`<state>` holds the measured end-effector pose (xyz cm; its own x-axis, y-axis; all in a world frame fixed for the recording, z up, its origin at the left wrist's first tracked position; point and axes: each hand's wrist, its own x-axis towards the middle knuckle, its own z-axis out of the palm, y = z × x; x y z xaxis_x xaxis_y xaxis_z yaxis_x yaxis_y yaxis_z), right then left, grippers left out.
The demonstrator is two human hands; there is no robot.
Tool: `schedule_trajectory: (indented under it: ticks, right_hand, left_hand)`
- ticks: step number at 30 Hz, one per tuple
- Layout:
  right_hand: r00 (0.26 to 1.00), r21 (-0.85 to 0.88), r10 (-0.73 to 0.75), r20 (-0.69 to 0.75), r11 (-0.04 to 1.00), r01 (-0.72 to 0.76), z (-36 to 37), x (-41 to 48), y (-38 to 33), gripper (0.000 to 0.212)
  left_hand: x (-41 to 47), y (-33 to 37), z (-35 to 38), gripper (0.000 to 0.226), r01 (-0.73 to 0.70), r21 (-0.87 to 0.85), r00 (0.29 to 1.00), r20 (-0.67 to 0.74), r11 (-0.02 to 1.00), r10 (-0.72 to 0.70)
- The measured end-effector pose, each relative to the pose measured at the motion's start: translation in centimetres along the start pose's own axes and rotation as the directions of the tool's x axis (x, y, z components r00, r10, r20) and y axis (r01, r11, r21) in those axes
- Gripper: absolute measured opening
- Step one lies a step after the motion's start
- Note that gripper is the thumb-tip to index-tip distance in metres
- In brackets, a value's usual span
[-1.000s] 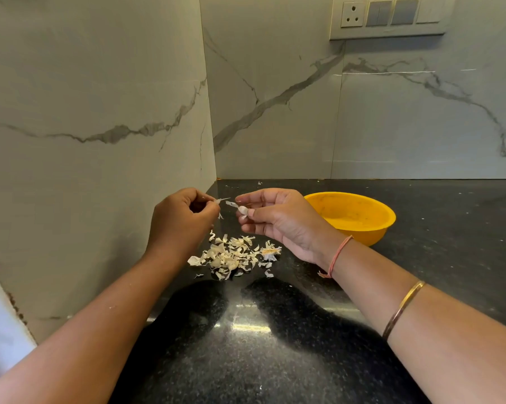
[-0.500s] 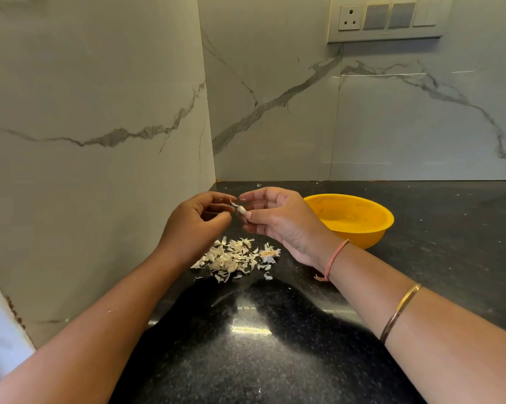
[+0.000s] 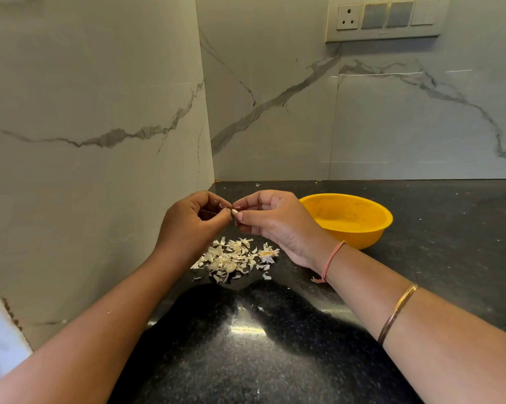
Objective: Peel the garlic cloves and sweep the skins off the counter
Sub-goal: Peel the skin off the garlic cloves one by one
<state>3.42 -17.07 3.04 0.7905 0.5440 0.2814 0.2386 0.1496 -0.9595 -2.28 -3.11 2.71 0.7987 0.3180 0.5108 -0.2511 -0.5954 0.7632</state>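
A small pale garlic clove [image 3: 234,212] is held in the air above the black counter [image 3: 275,360]. My right hand [image 3: 270,220] pinches it between thumb and fingertips. My left hand [image 3: 192,221] meets it from the left, its curled fingertips pinching at the clove's end. Most of the clove is hidden by the fingers. Below the hands a loose pile of whitish garlic skins [image 3: 234,259] lies on the counter.
A yellow bowl [image 3: 353,228] stands on the counter just right of my right hand. Marble walls close in the corner at the left and back. A socket and switch panel [image 3: 384,18] sits high on the back wall. A few skin flecks lie near the back corner.
My left hand, a little apart from the right one second ago with a strip of skin between them, has come back against the clove. Both hands now touch at the clove.
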Motion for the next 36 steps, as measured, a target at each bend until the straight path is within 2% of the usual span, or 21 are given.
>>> schedule_trajectory:
  ticks: [5, 11, 15, 18, 19, 22, 25, 28, 32, 36]
  right_hand:
    - [1.0, -0.03, -0.013, -0.006, 0.999, 0.012, 0.01, -0.08, -0.06, 0.017]
    - [0.999, -0.058, -0.027, -0.025, 0.998, 0.026, -0.03, -0.15, -0.21, 0.028]
    - [0.998, -0.118, -0.043, -0.039, 0.992, 0.039, 0.01, -0.25, -0.29, 0.025]
    - [0.998, -0.133, -0.053, -0.043, 0.99, 0.047, -0.03, -0.3, -0.26, 0.024]
    - [0.998, -0.138, -0.055, -0.044, 0.989, 0.049, -0.05, -0.3, -0.27, 0.023]
    - [0.996, -0.171, -0.073, -0.046, 0.983, 0.064, -0.02, -0.31, -0.27, 0.02]
    - [0.992, -0.233, -0.114, -0.056, 0.968, 0.098, 0.06, -0.2, -0.09, 0.016]
    - [0.987, -0.287, -0.151, -0.056, 0.949, 0.129, 0.19, -0.07, 0.18, 0.017]
    - [0.965, -0.424, -0.256, -0.058, 0.881, 0.208, 0.48, 0.12, 0.36, 0.016]
    - [0.918, -0.63, -0.396, -0.002, 0.713, 0.306, 0.62, 0.25, 0.5, 0.022]
  left_hand:
    - [0.0, -0.06, 0.08, 0.017, 0.001, 0.027, 1.0, -0.007, 1.0, -0.001]
    - [0.47, -0.55, -0.19, 0.016, 0.066, 0.011, 0.994, -0.093, 0.998, -0.065]
    - [0.35, -0.69, -0.05, 0.025, 0.087, -0.006, 0.995, -0.039, 0.996, -0.087]
    - [0.4, -0.71, -0.07, 0.013, 0.071, 0.0, 0.997, -0.004, 0.997, -0.071]
    - [0.42, -0.63, -0.09, 0.016, 0.069, -0.011, 0.998, 0.015, 0.998, -0.069]
    - [0.33, -0.3, -0.02, 0.022, 0.1, -0.108, 0.992, 0.084, 0.989, -0.091]
    - [0.09, 0.08, 0.16, 0.014, 0.142, -0.207, 0.985, 0.123, 0.968, -0.118]
    - [0.1, 0.02, 0.25, 0.009, 0.156, -0.234, 0.984, 0.121, 0.96, -0.13]
    - [0.19, -0.04, 0.33, 0.011, 0.158, -0.232, 0.985, 0.104, 0.96, -0.137]
    - [0.11, 0.0, 0.38, 0.008, 0.161, -0.217, 0.984, 0.104, 0.963, -0.141]
